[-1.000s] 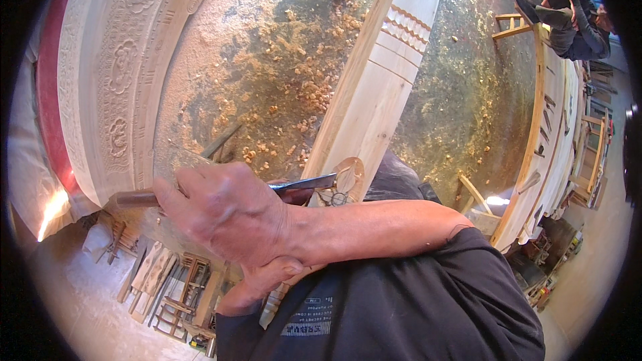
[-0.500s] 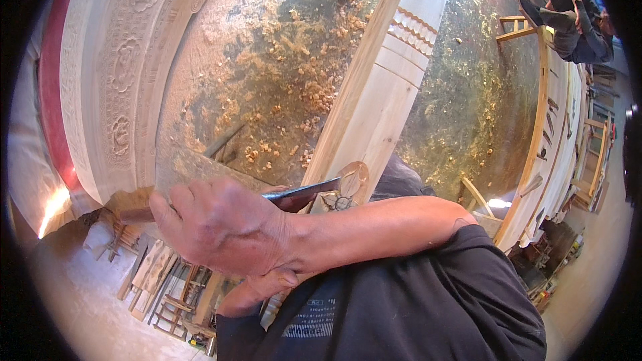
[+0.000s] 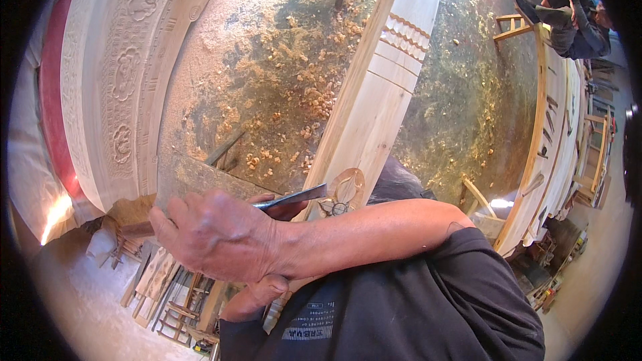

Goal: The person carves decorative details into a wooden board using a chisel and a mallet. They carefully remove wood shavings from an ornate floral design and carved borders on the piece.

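My right hand [image 3: 214, 234] crosses in front of me, its fingers closed round a chisel [image 3: 307, 195]. The wooden handle juts out left of the fist, and the flat metal blade points right. Its tip is over or beside a carved flower motif [image 3: 348, 187] at the near end of a long pale board [image 3: 378, 113]. Below my right wrist, my left hand [image 3: 251, 299] shows its thumb and back. Its fingers are mostly hidden under my right hand. Shadowed fingertips show around the blade; whose they are is unclear.
Wood shavings [image 3: 307, 100] litter the floor left of the board. A carved pale panel [image 3: 127, 80] stands along the left. At right, a workbench [image 3: 542, 120] bears several hand tools, and another person [image 3: 572, 20] sits at its far end. Timber pieces [image 3: 157, 277] lie at lower left.
The chisel's tip has drawn back slightly to the left, away from the flower motif. More of the shadowed fingertips now shows around the blade. My right fist stays in nearly the same place.
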The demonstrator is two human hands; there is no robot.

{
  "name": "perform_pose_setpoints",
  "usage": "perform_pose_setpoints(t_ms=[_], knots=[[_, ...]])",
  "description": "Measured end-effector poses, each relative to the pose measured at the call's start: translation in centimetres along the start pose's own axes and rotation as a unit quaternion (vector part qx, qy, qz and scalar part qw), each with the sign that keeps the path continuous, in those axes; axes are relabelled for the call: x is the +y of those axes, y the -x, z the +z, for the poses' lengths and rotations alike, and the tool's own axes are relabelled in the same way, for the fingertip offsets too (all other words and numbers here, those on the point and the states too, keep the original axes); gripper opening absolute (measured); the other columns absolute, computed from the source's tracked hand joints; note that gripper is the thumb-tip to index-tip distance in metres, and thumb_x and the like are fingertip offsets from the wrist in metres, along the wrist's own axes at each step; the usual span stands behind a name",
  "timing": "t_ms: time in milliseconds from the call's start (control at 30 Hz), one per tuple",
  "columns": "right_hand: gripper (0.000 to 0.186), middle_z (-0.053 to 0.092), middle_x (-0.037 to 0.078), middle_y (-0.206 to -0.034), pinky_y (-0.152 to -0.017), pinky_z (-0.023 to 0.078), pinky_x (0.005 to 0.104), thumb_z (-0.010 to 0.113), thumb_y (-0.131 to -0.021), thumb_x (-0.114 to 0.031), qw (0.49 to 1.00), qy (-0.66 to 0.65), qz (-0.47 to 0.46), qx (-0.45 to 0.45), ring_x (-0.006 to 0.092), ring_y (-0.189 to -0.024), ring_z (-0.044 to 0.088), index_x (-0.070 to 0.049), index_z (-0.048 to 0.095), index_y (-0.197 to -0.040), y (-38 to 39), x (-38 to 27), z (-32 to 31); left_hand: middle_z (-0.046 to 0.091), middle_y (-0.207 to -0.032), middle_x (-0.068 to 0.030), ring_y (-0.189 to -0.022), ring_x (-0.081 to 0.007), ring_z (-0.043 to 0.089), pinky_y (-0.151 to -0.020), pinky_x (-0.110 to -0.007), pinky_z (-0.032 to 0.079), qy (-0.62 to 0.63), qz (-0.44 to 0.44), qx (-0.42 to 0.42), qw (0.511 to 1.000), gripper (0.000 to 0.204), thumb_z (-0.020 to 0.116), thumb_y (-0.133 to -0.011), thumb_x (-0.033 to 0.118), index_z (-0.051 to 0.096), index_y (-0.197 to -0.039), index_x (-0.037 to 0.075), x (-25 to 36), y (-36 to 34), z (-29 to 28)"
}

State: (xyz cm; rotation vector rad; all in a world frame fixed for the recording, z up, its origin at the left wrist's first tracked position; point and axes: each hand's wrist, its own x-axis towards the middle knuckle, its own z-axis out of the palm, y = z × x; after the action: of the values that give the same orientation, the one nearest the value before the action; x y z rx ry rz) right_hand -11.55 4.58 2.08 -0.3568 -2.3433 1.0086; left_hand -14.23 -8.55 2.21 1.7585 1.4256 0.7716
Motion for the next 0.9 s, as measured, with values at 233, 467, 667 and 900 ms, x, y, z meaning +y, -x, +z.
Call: perform_pose_setpoints(t_ms=[233, 467, 667, 900], knots=[[0.026, 0.055, 0.009, -0.076, -0.052, 0.052, 0.0349, 0.063, -0.08, -0.015, 0.999, -0.042, 0.007, 0.01, 0.0228, -0.065, 0.066, 0.003, 0.056, -0.098, 0.4, 0.4, -0.3, 0.068, -0.124, -0.0136, -0.117, -0.0272, 0.068, -0.096, -0.037, 0.057, -0.004, -0.006, -0.004, 1.0, 0.081, 0.091, -0.072, 0.049, 0.061, -0.131, 0.003, -0.1, -0.1, 0.2], [0.027, 0.054, 0.01, -0.075, -0.052, 0.052, 0.0361, 0.064, -0.081, -0.015, 0.997, -0.068, 0.001, 0.025, 0.0233, -0.064, 0.065, 0.003, 0.056, -0.1, 0.4, 0.5, -0.6, 0.068, -0.124, -0.0136, -0.117, -0.0275, 0.068, -0.097, -0.037, 0.057, -0.013, -0.005, -0.004, 1.0, 0.08, 0.091, -0.073, 0.049, 0.061, -0.131, 0.003, 0.1, -0.1, 0.1], [0.026, 0.053, 0.01, -0.074, -0.052, 0.051, 0.0362, 0.065, -0.081, -0.014, 0.994, -0.077, 0.012, 0.077, 0.0242, -0.062, 0.065, 0.001, 0.056, -0.1, 0.2, 0.8, -1.6, 0.069, -0.124, -0.0136, -0.117, -0.0278, 0.068, -0.097, -0.037, 0.057, -0.022, -0.006, -0.001, 1.0, 0.08, 0.091, -0.073, 0.049, 0.061, -0.131, 0.003, 0.1, 0.1, -0.1], [0.027, 0.056, 0.01, -0.073, -0.052, 0.052, 0.0374, 0.066, -0.079, -0.012, 0.989, -0.095, 0.043, 0.101, 0.0267, -0.065, 0.067, -0.001, 0.057, -0.102, 0.2, 1.4, -1.1, 0.069, -0.125, -0.0136, -0.117, -0.0282, 0.068, -0.097, -0.037, 0.057, -0.032, -0.006, -0.001, 0.999, 0.079, 0.091, -0.073, 0.049, 0.061, -0.131, 0.004, -0.2, -0.3, 0.4]])
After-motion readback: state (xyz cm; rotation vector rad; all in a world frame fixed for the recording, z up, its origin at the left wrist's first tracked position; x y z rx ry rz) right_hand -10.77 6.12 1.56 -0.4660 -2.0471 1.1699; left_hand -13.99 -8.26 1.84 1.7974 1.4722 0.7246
